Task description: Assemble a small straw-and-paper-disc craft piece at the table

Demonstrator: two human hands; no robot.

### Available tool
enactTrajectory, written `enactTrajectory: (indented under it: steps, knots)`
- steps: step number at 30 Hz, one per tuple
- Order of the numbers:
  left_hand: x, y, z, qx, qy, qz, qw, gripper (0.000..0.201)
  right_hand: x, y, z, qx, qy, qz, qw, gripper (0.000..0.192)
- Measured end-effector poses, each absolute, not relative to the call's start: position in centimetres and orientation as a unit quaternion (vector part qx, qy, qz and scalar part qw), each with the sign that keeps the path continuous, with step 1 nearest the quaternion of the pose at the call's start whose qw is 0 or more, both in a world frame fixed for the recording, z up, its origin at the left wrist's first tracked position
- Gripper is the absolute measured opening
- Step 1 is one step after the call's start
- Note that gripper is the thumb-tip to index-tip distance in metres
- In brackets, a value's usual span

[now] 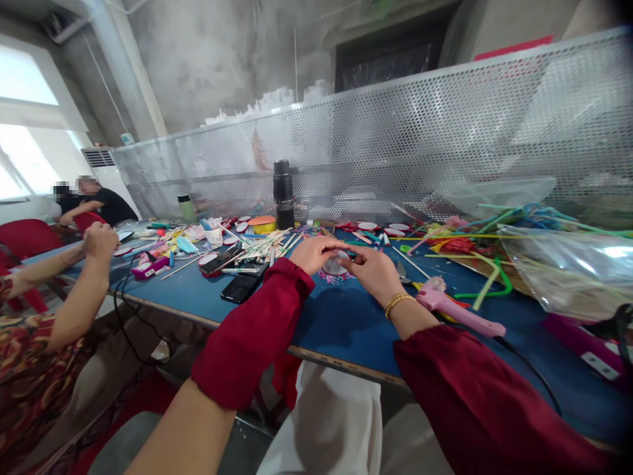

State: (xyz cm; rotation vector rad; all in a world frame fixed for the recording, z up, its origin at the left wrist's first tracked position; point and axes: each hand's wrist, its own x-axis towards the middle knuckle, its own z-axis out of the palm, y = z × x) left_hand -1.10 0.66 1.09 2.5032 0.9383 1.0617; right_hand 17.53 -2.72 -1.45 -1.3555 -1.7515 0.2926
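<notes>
Close together over the blue table, my left hand and my right hand are both closed, fingertips pinching a small round white disc. Pink and blue loops show around the disc's lower edge; whether they belong to it or lie on the table, I cannot tell. A thin dark greenish strip seems to run between the fingertips, too small to name. Just right of my right hand lies a pink glue gun with a black cord. A metal-bladed tool lies beside that wrist, partly hidden.
A black bottle stands behind a pile of paper sticks. Left of my hands lies a black phone. Coloured pipe cleaners, a clear plastic bag and a purple power strip are at right. Another person's hands are at left.
</notes>
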Motion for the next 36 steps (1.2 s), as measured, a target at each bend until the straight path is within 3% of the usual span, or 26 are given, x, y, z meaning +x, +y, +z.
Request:
enactTrajectory:
  steps: [5, 10, 16, 23, 36]
  knots:
    - [-1.0, 0.8, 1.0, 0.854, 0.313, 0.384, 0.158, 0.024, 17.8, -2.6, -1.2, -0.531, -0.714, 0.120, 0.441, 0.054]
    - [-0.8, 1.2, 0.6, 0.788, 0.315, 0.489, 0.199, 0.021, 18.1, -3.1, -0.2, -0.559, -0.689, 0.140, 0.438, 0.056]
    - [0.0, 1.6, 0.0, 0.711, 0.326, 0.563, 0.267, 0.021, 17.6, -2.8, -0.4, -0.473, -0.658, 0.275, 0.517, 0.059]
    - [-0.2, 2.2, -0.1, 0.636, 0.372, 0.623, 0.263, 0.023, 16.1, -2.3, -1.6, -0.424, -0.548, 0.420, 0.586, 0.053]
    - [-0.4, 1.7, 0.5, 0.624, 0.378, 0.626, 0.274, 0.020, 15.9, -2.0, -2.2, -0.411, -0.518, 0.433, 0.612, 0.059]
